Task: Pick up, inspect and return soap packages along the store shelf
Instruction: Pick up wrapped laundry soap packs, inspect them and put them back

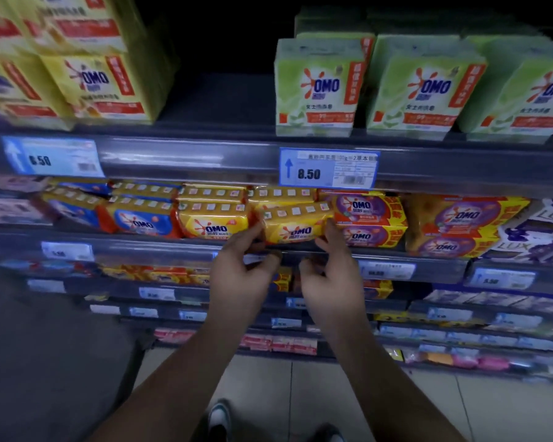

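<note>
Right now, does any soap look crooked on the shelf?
Yes. The yellow soap pack sits tilted, unlike its neighbours, because the left hand and right hand grip its ends.

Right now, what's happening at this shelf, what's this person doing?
A person stands at a store shelf holding a yellow OMO soap package with both hands. The left hand grips its left end and the right hand its right end, at the front edge of the shelf, in the row between another yellow pack and purple OMO packs. Whether it is coming out or going back isn't clear.
</note>
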Tool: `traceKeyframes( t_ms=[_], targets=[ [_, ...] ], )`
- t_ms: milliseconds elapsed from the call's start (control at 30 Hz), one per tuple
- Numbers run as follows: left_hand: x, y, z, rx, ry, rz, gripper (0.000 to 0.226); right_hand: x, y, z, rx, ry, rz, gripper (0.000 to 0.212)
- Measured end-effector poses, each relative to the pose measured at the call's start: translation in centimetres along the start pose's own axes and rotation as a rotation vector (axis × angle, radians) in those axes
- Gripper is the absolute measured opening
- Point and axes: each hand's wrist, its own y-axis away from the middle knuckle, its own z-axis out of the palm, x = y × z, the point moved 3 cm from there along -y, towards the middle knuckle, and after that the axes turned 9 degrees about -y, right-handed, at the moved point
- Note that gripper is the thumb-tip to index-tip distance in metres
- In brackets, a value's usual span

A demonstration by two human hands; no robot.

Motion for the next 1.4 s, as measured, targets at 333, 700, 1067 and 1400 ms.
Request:
traceKeyframes(
  t_ms=[333,700,1067,1400],
  targets=[
    [-0.6,-1.5,-0.3,0.024,0.075,0.17,0.039,0.7,0.4,2.3,0.258,-0.268,0.031,0.055],
    [0.5,-2.1,0.1,0.107,0.089,0.168,0.038,-0.2,0.6,0.8,0.156,-0.553,0.054,0.043],
    [2.4,-1.2,-4.4,-0.01,0.255,0.135,0.024,0.2,-0.5,-2.9,-0.022,-0.263,-0.058,0.035],
    [2.2,-0.2,-3.8,-0.211,0.616,-0.236,0.05,-0.5,-1.2,-4.8,-0.126,-0.597,0.076,0.016]
  ],
)
